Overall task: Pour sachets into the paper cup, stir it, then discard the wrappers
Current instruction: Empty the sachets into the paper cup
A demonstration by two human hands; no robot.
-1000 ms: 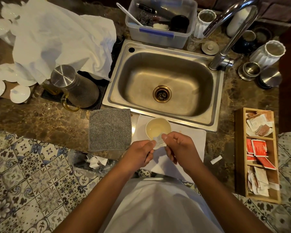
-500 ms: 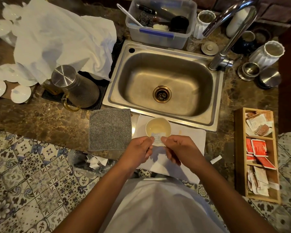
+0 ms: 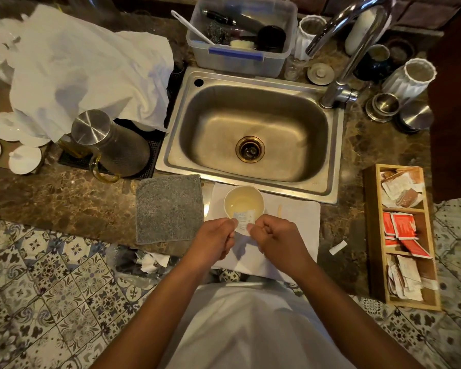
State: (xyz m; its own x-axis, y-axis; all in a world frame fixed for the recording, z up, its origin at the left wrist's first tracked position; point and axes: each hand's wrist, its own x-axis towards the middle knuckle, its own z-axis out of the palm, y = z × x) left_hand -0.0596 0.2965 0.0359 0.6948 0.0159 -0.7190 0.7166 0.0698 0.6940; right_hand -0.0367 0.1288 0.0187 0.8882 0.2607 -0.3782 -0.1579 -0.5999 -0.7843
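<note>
A single wide-angle view comes from the person's head, looking steeply down and forward over the bench point(image 3: 64, 198). The person's torso and forearms fill the 6 o'clock edge, and the hands point(image 3: 246, 238) meet just below frame centre, near the lens. The sink point(image 3: 250, 129) lies just past centre toward 12 o'clock, the tap point(image 3: 343, 49) at 1 o'clock. The tiled floor point(image 3: 51, 302) shows at 7 and 4 o'clock. Straight edges bow near the frame's borders.
</note>
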